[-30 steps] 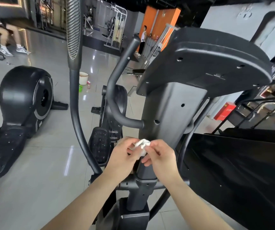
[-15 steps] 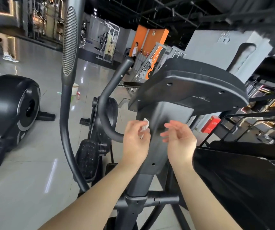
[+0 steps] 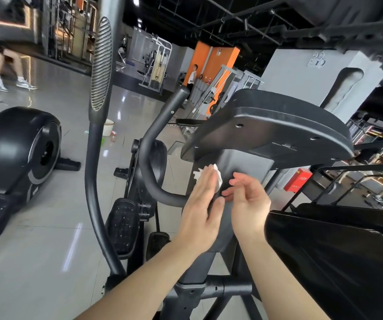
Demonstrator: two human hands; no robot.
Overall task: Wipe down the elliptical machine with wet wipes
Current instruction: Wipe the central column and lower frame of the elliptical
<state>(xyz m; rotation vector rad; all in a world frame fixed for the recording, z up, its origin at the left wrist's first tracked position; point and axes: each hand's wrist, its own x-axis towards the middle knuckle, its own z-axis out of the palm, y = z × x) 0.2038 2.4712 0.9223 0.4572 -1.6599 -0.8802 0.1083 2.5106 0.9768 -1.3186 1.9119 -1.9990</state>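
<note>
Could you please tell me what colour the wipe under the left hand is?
The wipe is white, best seen in the head view.

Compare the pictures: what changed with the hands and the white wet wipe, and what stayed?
Both hands rose up the dark grey upright column to just under the black plastic console. The right hand let go of the crumpled white wet wipe and holds nothing. The left hand, pinching before, now presses it flat on the column. The wipe stayed with the left hand.

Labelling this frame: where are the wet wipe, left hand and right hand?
wet wipe (image 3: pixel 218 179): head view, white fold beside the fingers.
left hand (image 3: pixel 202 209): head view, back of the hand.
right hand (image 3: pixel 250 204): head view, middle of the hand.
</note>
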